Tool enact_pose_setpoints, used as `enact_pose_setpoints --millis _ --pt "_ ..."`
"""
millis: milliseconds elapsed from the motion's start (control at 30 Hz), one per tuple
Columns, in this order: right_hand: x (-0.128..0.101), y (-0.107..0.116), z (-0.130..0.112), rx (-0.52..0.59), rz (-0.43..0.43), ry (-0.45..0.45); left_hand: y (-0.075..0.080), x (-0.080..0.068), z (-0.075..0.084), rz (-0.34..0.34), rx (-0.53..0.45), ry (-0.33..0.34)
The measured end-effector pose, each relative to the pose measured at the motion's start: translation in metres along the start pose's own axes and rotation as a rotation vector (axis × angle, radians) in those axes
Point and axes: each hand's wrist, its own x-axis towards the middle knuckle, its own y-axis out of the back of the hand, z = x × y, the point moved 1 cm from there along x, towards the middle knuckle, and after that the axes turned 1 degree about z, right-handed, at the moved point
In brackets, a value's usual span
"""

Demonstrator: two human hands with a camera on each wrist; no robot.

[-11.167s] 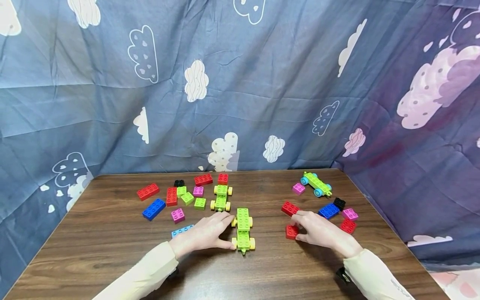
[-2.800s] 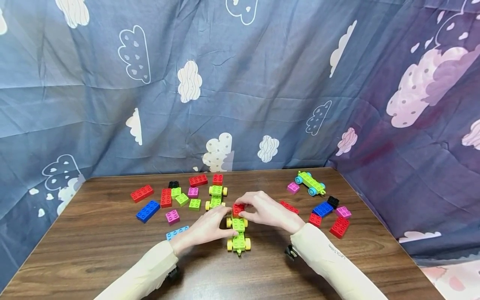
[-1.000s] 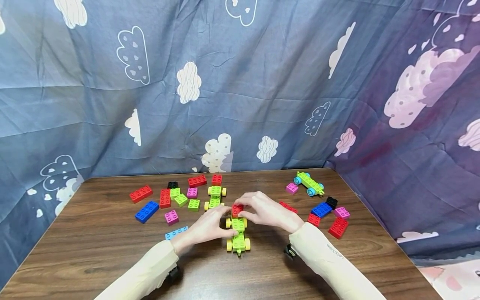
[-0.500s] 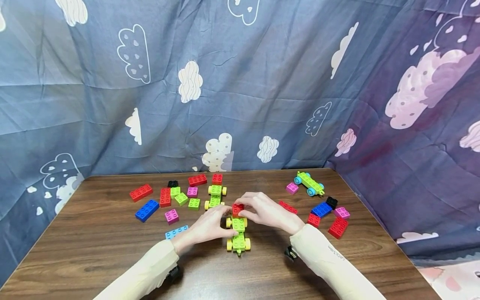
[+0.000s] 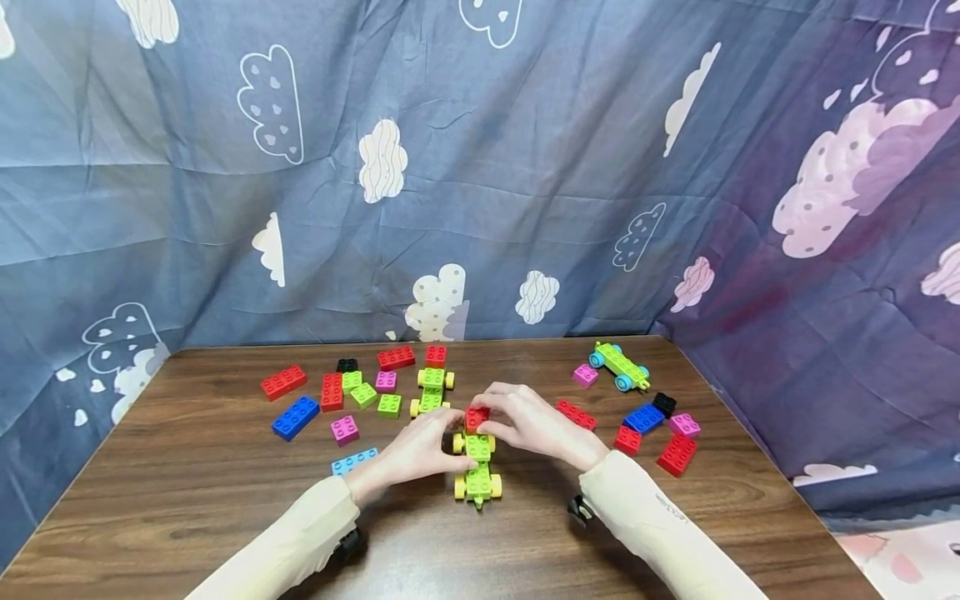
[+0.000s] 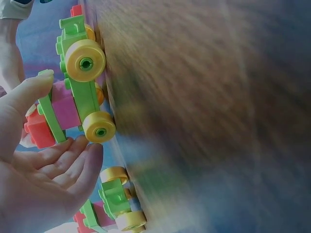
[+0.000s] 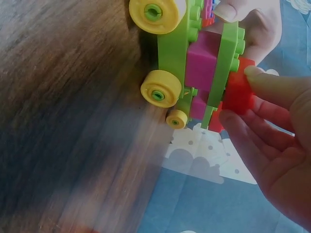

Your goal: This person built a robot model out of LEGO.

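A wooden table (image 5: 187, 500) stands before a blue cloud-print curtain (image 5: 480, 167). At ten o'clock lie loose bricks — red (image 5: 283, 382), blue (image 5: 296, 417), pink (image 5: 345, 430), green (image 5: 389, 406). At two o'clock sits a green chassis with blue wheels (image 5: 621, 367), beside a pink brick (image 5: 586, 375) and a black brick (image 5: 662, 404).

Bare desk (image 5: 225, 508) lies open toward the near edge, either side of the green car (image 5: 477, 467). A second car (image 5: 432, 390) and scattered bricks (image 5: 352, 393) crowd the far left; more bricks (image 5: 660, 429) block the right.
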Motion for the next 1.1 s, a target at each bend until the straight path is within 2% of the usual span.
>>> enact_pose_setpoints --millis 333,567,733,933,1100 --pt "-0.003 -0.004 -0.004 -0.037 0.051 -0.025 0.003 -0.001 0.002 0.004 0.027 0.01" --pt "-0.007 -0.005 0.002 0.09 0.063 -0.056 0.002 -0.003 0.001 -0.004 -0.004 0.024" --pt "-0.012 -0.003 0.008 0.162 0.065 -0.08 0.0 -0.003 0.001 -0.005 0.017 0.014" --pt "-0.012 -0.005 0.005 0.11 0.08 -0.072 -0.001 -0.003 0.003 0.004 0.023 -0.006" --pt "-0.012 -0.008 0.003 0.062 0.071 -0.108 -0.002 -0.005 0.003 0.019 0.027 -0.01"
